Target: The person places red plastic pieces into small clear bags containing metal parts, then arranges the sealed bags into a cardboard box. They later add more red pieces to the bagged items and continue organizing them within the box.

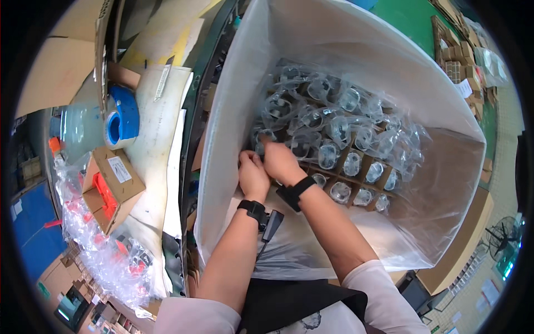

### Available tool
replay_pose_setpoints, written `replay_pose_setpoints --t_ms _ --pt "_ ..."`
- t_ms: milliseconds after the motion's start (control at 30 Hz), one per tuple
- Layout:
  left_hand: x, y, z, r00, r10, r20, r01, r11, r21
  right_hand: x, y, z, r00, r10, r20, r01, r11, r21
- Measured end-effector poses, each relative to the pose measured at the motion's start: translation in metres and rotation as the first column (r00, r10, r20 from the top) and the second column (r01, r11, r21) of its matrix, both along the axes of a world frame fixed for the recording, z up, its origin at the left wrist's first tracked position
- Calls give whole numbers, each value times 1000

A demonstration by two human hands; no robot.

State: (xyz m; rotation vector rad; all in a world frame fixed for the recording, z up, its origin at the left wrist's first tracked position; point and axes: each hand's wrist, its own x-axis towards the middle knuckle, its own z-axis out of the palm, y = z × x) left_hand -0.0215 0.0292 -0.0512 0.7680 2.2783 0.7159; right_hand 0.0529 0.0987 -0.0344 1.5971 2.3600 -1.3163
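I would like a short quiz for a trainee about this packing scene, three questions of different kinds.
1. True or false: both hands are inside the plastic-lined carton.
2. What sits in the cardboard divider cells? A) bagged clear parts B) loose screws C) bottles
3. Which colour is the tape roll on the person's left?

Key:
1. True; the left hand and right hand meet at the bagged parts.
2. A
3. Blue

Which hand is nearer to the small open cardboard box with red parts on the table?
Left. The left hand is inside the big lined carton, on the side toward the small box. The right hand is just beyond it, farther away.
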Motion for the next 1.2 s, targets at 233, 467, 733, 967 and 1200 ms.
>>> replay_pose_setpoints --t_ms 233,467,733,967,1200 --pt "-6 7 -18 980 163 114 -163 987 -11 -2 6 -3 996 24 84 -46 962 267" --pt "-21 18 -9 578 447 682 -373 889 -266 20 20 25 998 18 -60 -26 990 -139" --pt "-12 4 -41 729 500 467 -500 855 -135 -31 23 -26 950 135 282 -242 890 388" --pt "-3 3 -37 809 427 405 -404 903 -146 -3 43 24 987 -2 162 -37 970 239" --pt "15 16 -24 686 496 533 -500 853 -151 -9 38 34 941 216 259 -317 831 457"
